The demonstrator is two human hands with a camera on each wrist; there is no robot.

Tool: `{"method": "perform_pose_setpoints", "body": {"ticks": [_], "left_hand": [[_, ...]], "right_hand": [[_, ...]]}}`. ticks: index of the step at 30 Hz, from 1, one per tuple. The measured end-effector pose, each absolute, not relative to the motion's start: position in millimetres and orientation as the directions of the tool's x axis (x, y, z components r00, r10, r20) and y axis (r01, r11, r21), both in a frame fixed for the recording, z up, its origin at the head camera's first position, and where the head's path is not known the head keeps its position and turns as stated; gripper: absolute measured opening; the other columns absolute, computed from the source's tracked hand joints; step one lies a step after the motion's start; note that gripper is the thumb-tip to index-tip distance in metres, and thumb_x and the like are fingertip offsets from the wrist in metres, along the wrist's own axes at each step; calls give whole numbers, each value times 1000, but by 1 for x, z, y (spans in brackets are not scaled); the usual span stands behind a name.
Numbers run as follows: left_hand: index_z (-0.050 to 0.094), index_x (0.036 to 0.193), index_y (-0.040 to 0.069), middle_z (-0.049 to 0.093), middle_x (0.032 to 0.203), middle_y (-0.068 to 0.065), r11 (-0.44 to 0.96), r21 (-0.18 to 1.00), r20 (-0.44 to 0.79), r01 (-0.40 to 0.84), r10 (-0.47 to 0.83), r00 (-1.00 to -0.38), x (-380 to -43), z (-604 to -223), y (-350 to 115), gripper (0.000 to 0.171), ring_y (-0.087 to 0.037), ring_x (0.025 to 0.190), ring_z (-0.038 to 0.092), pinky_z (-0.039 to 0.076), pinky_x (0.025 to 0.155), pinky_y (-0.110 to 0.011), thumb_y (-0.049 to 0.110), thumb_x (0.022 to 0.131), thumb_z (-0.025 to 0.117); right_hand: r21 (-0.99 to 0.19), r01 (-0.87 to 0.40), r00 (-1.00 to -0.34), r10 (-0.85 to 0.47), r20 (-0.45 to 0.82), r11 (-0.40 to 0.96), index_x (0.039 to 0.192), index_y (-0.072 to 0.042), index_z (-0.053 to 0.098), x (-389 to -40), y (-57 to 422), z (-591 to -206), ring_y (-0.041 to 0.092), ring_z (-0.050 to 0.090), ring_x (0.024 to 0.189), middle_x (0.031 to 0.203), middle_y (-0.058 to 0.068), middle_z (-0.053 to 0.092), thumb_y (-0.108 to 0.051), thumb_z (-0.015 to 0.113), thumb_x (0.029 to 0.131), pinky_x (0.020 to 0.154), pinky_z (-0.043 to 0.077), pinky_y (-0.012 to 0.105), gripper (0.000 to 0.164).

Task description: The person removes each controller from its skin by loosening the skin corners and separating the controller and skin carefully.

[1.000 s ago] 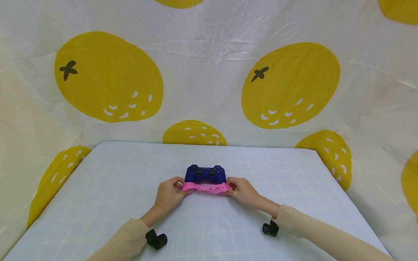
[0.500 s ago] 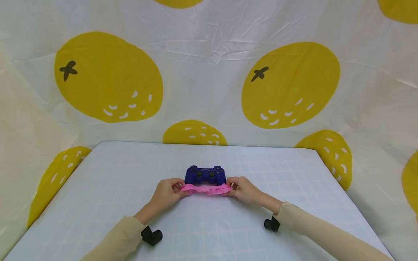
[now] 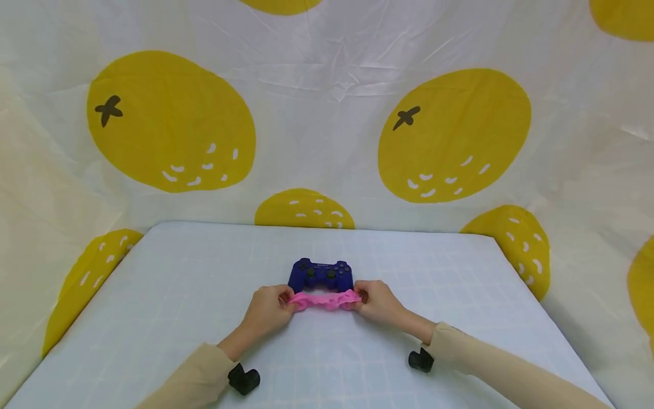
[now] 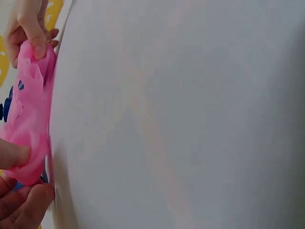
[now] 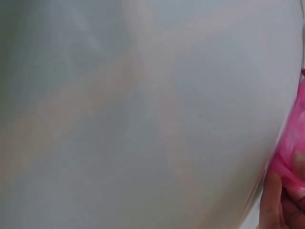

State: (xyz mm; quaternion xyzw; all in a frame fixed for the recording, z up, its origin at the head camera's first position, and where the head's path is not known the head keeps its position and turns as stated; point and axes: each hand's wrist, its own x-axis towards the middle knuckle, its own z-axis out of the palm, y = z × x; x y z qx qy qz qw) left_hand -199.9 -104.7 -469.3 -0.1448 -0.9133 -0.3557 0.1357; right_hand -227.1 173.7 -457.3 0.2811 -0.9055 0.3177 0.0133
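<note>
A pink silicone controller cover (image 3: 327,301), soft and dotted with holes, is stretched sideways between the two hands. Its left end is pinched by my left hand (image 3: 267,311), thumb on top. At the other end, my right hand (image 3: 380,305) pinches the cover the same way. Just beyond it lies a dark blue game controller (image 3: 321,275), its grips toward me and their tips close to the cover. In the left wrist view the cover (image 4: 28,105) looks wrinkled, with bits of blue showing behind it. Only an edge of the cover (image 5: 290,148) appears in the right wrist view.
A table (image 3: 327,363) with a pale, faintly gridded cloth lies under everything. Behind it hangs a white curtain (image 3: 317,136) printed with large yellow fruits. Black wrist cameras (image 3: 244,379) sit by both beige sleeves (image 3: 196,378).
Both hands have drawn slightly toward me with the pink cover, and the left hand has shifted a little to the right. The controller stays in about the same place.
</note>
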Motion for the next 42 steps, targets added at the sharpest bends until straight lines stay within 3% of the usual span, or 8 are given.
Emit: {"method": "perform_pose_setpoints", "body": {"ticks": [3, 13, 20, 24, 27, 34, 42], "left_hand": [[64, 70, 13, 62, 65, 6, 705, 614, 338, 356, 173, -925, -201, -467, -101, 14, -3, 57, 49, 42, 55, -18, 5, 72, 76], [65, 74, 15, 67, 73, 5, 666, 665, 279, 338, 199, -939, -198, -465, -101, 16, -3, 61, 56, 46, 60, -18, 9, 72, 80], [71, 86, 10, 72, 83, 1, 565, 693, 286, 447, 354, -891, -201, -472, -109, 9, -5, 74, 63, 53, 70, -20, 13, 80, 76], [73, 93, 7, 72, 85, -3, 488, 740, 263, 462, 422, -868, -203, -474, -115, 10, -2, 66, 61, 54, 65, -21, 14, 89, 68], [73, 96, 3, 71, 88, -9, 414, 789, 255, 453, 451, -855, -204, -473, -117, 14, -4, 57, 60, 53, 59, -21, 12, 93, 62], [68, 104, 0, 66, 87, -12, 303, 891, 187, 339, 435, -881, -204, -472, -114, 22, -13, 58, 62, 53, 59, -24, 17, 97, 55], [65, 106, 2, 63, 93, -11, 297, 915, 108, 275, 476, -873, -202, -475, -114, 24, -10, 55, 56, 50, 64, -23, 20, 100, 51]], "right_hand": [[-560, -507, -848, -495, 189, 655, 73, -12, 58, -226, 172, -455, 3, 36, 55, 59, -8, 43, -5, 70, 77, 52, 29, 17, 15], [-543, -516, -829, -546, 122, 663, 77, -12, 57, -231, 175, -447, 9, 47, 61, 69, -4, 57, 5, 63, 73, 54, 40, 19, 18], [-544, -575, -786, -598, 158, 612, 80, -11, 59, -233, 188, -449, 3, 45, 63, 69, -6, 55, -3, 72, 78, 56, 40, 18, 16], [-619, -577, -761, -626, 170, 533, 81, -11, 61, -233, 194, -449, 1, 45, 64, 70, -6, 56, -8, 76, 79, 57, 41, 17, 15], [-669, -556, -753, -639, 155, 493, 81, -12, 61, -233, 198, -452, 0, 46, 65, 71, -6, 55, -11, 76, 79, 58, 41, 17, 15], [-754, -502, -756, -639, 144, 424, 89, -7, 64, -232, 202, -459, 1, 49, 66, 76, 5, 62, -8, 75, 80, 57, 46, 19, 14], [-728, -547, -731, -660, 174, 414, 92, -4, 65, -232, 199, -463, 0, 53, 68, 78, 12, 66, -2, 73, 80, 59, 49, 19, 15]]}}
